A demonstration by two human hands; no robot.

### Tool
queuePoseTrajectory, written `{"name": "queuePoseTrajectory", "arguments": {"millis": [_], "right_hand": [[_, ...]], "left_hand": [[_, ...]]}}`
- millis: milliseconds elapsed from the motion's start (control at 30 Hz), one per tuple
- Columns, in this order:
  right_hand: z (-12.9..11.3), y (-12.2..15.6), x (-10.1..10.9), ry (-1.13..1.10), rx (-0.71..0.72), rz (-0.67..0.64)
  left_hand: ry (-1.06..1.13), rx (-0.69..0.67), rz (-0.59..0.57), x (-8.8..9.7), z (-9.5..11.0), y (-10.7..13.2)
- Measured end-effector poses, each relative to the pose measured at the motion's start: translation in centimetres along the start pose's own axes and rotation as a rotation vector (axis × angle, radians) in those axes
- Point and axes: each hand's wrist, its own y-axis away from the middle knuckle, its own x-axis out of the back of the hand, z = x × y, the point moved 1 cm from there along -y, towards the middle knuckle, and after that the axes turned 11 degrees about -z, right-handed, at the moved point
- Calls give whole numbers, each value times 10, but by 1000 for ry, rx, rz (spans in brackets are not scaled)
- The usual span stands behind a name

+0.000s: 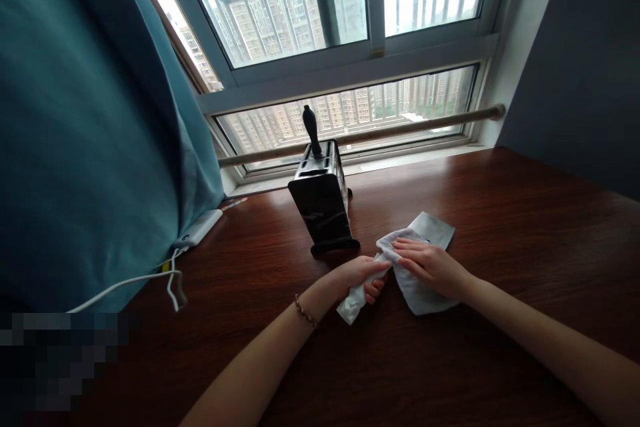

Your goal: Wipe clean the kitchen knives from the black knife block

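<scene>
My left hand (363, 277) is closed around a handle wrapped in crumpled white material (353, 307). From the handle, what looks like a cleaver with a broad grey metal blade (436, 229) reaches to the right, partly hidden under a white cloth (415, 290). My right hand (433, 267) presses the cloth onto the blade, its fingers rather straight and pointing left. Behind the hands stands a dark knife block (323, 210) with one black handle (310, 123) sticking up from its slotted top.
The brown wooden table (540, 247) runs back to a barred window (300, 13). A white power strip (199, 228) with a white cable (130, 283) lies at the left, beside a teal curtain (95, 113). A rail (425, 125) crosses the window.
</scene>
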Motion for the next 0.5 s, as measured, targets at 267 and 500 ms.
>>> {"name": "queuePoseTrajectory", "arguments": {"millis": [267, 500], "right_hand": [[24, 1, 6, 126, -288, 79], [-2, 0, 0, -5, -9, -65]], "left_hand": [[-5, 6, 5, 2, 0, -1], [-7, 5, 17, -2, 1, 1]]}}
